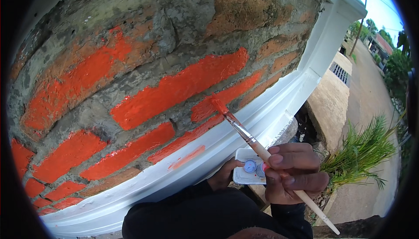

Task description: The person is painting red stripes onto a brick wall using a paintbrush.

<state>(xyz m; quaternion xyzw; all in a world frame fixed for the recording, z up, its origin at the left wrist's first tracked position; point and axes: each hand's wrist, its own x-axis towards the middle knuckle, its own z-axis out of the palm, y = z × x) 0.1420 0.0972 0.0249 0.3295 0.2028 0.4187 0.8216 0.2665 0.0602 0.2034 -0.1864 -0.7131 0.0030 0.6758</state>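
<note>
My right hand (294, 173) grips the pale wooden handle of a paintbrush (258, 147). Red paint coats the bristles, which touch a partly painted brick (203, 108) in the wall. Lower and to the left, my left hand (226, 173) holds a small white plastic tray (240, 176) by its edge, the thumb over the rim. Inside the tray stand small round paint pots; one pot (250, 166) looks bluish white, and another, partly behind my right hand, shows red. Glossy red covers several bricks, including a long one (183, 86), with grey mortar (173, 108) between them.
A white moulded ledge (203, 147) with a red smear (187, 157) runs below the bricks and meets a white pillar (322, 42). Bare brick (245, 14) shows higher up. On the right are a green plant (360, 153), a drain grate (339, 72) and a road (370, 88).
</note>
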